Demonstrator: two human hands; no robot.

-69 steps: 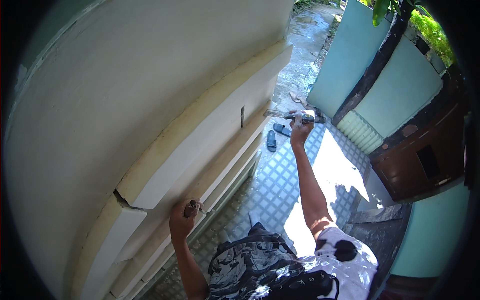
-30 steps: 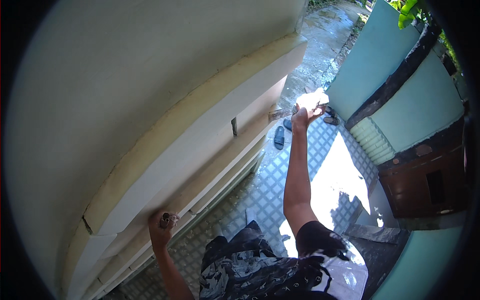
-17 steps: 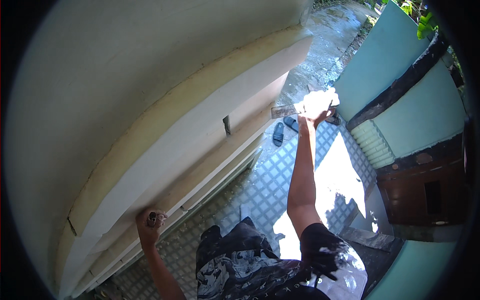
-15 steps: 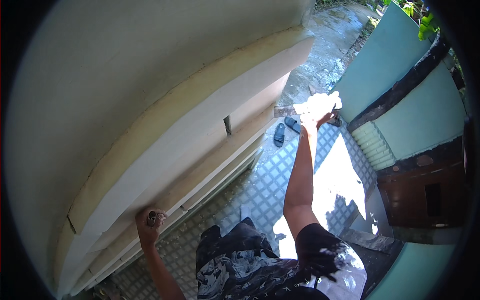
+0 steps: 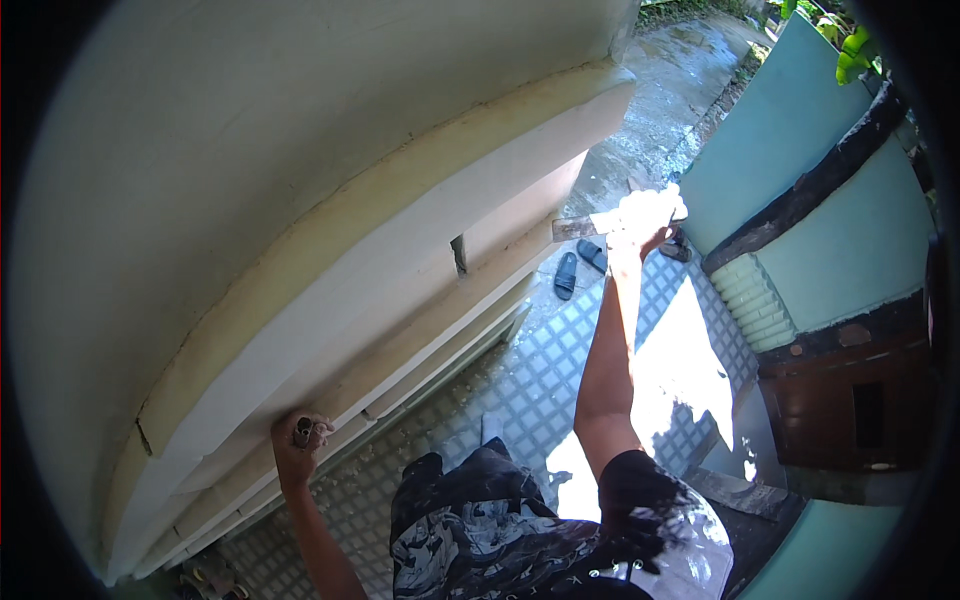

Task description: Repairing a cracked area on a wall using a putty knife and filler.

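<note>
My left hand [image 5: 295, 450] is closed round a dark cylinder with a round, hollow-looking end [image 5: 302, 431], held against the ledge of the pale wall at lower left. The rest of that cylinder is hidden in my fist. Far out to the right, my right hand [image 5: 648, 215] is in hard sunlight and washed out. It is closed on a flat tool with a straight, rectangular grey end [image 5: 573, 228] pointing left toward the wall's far end. The glare hides the tool's grip, so its exact kind cannot be told.
The curved, stepped wall [image 5: 400, 215] fills the left side, with a dark slot [image 5: 458, 255] in its face. Slippers [image 5: 566, 276] lie on the patterned tile floor [image 5: 540, 370]. Turquoise panels [image 5: 780, 130], a dark curved beam [image 5: 800, 190] and a brown wooden piece [image 5: 840, 405] stand at right.
The view has shifted slightly. Both hands keep nearly the same pose and the same hold, my right arm still stretched out and my left fist still at the ledge.
</note>
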